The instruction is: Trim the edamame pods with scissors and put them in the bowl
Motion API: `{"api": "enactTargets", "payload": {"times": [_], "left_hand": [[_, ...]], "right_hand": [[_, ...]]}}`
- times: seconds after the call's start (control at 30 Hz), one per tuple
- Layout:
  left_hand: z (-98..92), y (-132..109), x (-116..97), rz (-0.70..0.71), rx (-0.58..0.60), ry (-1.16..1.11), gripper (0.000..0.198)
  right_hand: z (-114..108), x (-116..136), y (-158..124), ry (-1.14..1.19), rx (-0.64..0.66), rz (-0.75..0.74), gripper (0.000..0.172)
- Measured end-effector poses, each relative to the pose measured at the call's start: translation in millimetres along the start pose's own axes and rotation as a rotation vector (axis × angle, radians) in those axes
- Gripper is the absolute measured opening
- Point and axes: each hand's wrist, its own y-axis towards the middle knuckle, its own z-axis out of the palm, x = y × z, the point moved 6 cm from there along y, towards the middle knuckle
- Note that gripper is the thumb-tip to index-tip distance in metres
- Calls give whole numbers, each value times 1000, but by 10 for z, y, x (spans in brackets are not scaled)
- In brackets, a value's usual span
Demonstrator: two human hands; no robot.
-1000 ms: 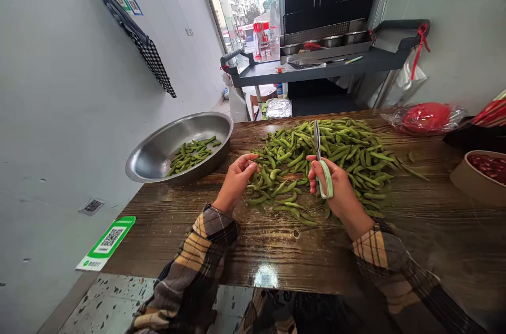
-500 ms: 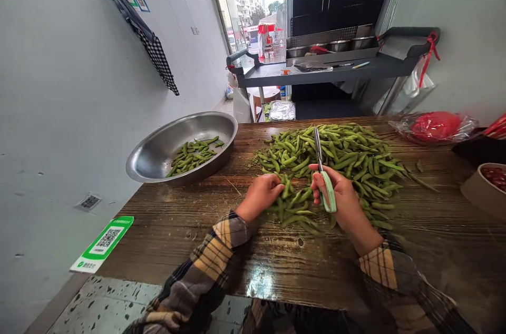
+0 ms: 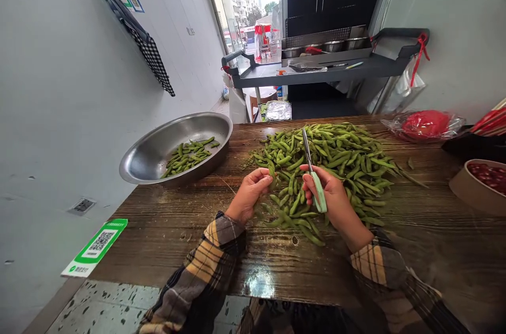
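Between thumb and fingers, my left hand (image 3: 253,192) pinches an edamame pod (image 3: 271,169) just left of the pile. My right hand (image 3: 330,194) is closed around the pale green handle of a pair of scissors (image 3: 318,192), whose blades point up and away from me and look closed. A large heap of green edamame pods (image 3: 343,149) spreads over the wooden table (image 3: 177,234) in front of and beneath both hands. To the left, a steel basin (image 3: 138,157) sits tilted, with a smaller lot of pods (image 3: 187,157) inside it.
At the table's left edge lies a green QR code sign (image 3: 95,247). On the right are a red bundle in clear plastic (image 3: 427,124) and a paper bowl (image 3: 474,189) of dark red pieces. Behind the table stands a grey cart (image 3: 316,76) with metal containers.
My left hand has lifted off the pile and turned, and a pod now shows in its fingertips. The right hand keeps its hold on the scissors. The view has shifted slightly.
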Motion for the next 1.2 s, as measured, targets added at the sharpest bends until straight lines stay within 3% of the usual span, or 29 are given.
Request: {"api": "enactTargets", "payload": {"times": [0.13,0.4,0.6,0.87,1.2], "left_hand": [[-59,29,39,-6,-26,-3,31],[-34,-12,-23,2,88,-58,25],[-48,-75,-59,4,59,-116,30],[-29,-108,-142,74,80,-154,27],[-33,-140,-180,137,-25,-74,30]], "right_hand": [[30,-19,-13,-61,27,27,50],[89,-113,-49,-186,104,61,48],[130,-153,-69,-321,188,62,50],[109,-14,-63,-707,146,-136,55],[269,21,-135,-836,276,-199,59]]}}
